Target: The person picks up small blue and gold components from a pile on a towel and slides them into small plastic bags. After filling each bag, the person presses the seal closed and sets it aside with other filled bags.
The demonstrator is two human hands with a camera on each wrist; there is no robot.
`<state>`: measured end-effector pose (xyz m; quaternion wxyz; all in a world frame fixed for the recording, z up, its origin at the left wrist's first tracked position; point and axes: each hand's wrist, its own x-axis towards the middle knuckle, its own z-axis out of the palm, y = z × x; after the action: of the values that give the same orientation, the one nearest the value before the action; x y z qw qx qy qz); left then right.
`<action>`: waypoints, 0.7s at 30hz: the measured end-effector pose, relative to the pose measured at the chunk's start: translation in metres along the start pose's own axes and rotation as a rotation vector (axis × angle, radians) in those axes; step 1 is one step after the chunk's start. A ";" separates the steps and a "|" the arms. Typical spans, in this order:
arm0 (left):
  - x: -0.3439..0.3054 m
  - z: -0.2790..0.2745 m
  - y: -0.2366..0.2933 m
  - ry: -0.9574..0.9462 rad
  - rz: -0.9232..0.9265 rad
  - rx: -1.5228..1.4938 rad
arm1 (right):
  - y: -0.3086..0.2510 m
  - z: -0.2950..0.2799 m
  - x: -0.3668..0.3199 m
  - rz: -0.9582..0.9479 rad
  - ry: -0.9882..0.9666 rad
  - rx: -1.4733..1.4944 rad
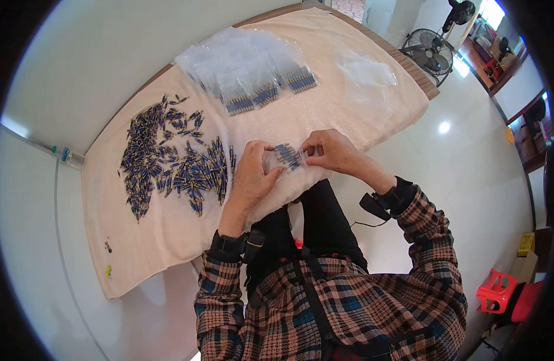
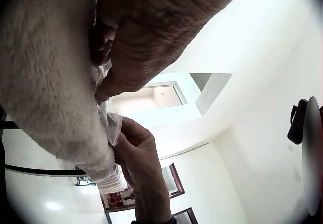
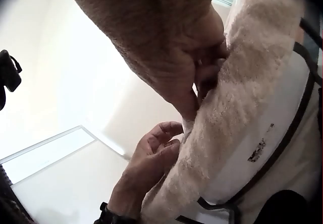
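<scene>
A small clear plastic bag with several blue-and-gold pieces [image 1: 287,156] in a row lies at the cloth's near edge in the head view. My left hand [image 1: 251,175] grips the bag's left side between thumb and fingers. At its other end my right hand [image 1: 337,154] pinches the bag's edge. In the left wrist view the clear plastic [image 2: 110,123] spans from my left hand [image 2: 136,47] to my right hand [image 2: 144,166]. The right wrist view has my right hand [image 3: 161,47] close above the cloth, with my left hand [image 3: 146,166] beyond; the pieces are hidden there.
Loose blue-and-gold pieces [image 1: 145,153] form a large pile on the cream cloth [image 1: 162,240] at the left. Filled clear bags [image 1: 241,69] overlap at the back, and flat clear bags [image 1: 367,72] lie at the back right. A black fan [image 1: 430,53] stands beyond the table.
</scene>
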<state>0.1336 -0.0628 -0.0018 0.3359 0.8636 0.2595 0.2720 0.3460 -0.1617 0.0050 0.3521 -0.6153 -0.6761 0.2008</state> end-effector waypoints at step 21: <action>-0.013 0.005 0.012 0.127 0.071 0.044 | -0.011 0.013 -0.006 0.105 0.099 -0.071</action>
<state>0.1312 -0.0813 -0.0001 0.2899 0.8605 0.2552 0.3322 0.3295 -0.1669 0.0025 0.3522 -0.6712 -0.6312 0.1645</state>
